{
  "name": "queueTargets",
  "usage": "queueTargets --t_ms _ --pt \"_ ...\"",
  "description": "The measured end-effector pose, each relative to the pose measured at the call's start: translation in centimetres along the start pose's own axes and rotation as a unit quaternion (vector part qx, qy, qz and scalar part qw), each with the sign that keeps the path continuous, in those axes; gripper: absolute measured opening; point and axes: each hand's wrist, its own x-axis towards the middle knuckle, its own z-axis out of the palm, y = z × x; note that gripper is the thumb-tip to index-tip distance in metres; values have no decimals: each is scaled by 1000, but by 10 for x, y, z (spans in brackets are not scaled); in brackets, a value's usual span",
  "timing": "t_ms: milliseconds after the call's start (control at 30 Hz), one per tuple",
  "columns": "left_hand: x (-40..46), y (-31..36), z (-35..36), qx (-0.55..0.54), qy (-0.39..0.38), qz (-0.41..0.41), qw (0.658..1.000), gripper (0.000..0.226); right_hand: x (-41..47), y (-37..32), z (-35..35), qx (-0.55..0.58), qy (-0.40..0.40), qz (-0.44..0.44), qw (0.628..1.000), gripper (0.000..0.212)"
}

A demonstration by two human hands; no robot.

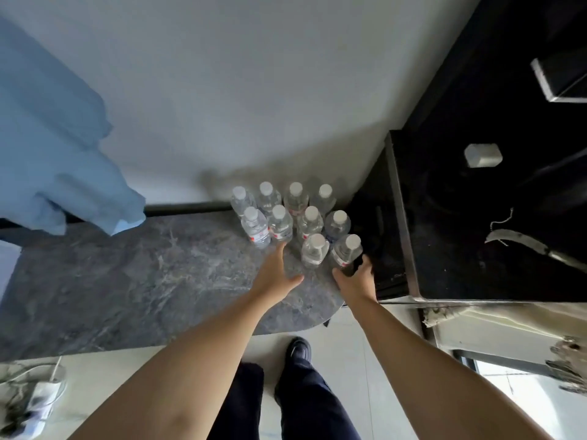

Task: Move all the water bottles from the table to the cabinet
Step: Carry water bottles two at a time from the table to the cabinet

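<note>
You are looking down at a grey marbled table with ten clear water bottles standing upright in a tight cluster at its far right corner, all with white caps, several showing a strip of red on the label. They stand in rough rows: four at the back against the wall, four in the middle, two nearest you.

Your right hand grips the nearest bottle on the right, fingers and thumb curled round its lower half; that bottle leans a little toward the dark cabinet, which stands just beside the table's right end. Whether its base has left the table you cannot tell from this angle.

Your left hand reaches in with straight, relaxed fingers and the thumb spread out to the right. Its fingertips are at the foot of the second bottle in the middle row and seem to touch it, but they do not curl round anything. The other near bottle stands between your two hands, untouched.

On the cabinet's dark top lie a small white block and a curved pale strip (both too blurred to name). A light blue cloth hangs at the left above the table's back edge. Below, your dark trousers and a dark shoe stand on a pale floor.
</note>
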Motion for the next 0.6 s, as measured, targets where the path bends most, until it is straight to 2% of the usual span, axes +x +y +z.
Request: queueTargets --t_ms 200,333,433,600 --pt "-58 -16 -48 52 25 -34 998 81 -40 -25 17 -131 -125 -57 982 53" --pt "-101 -45 -89 68 62 -62 994 73 -71 -51 47 -244 -185 -130 943 53" --pt "-147 -81 -119 50 91 -94 990 63 -109 -69 82 -320 -208 -207 901 45" --pt "-252 -158 -154 17 153 -153 976 53 -198 -74 151 -480 -230 -340 775 40"
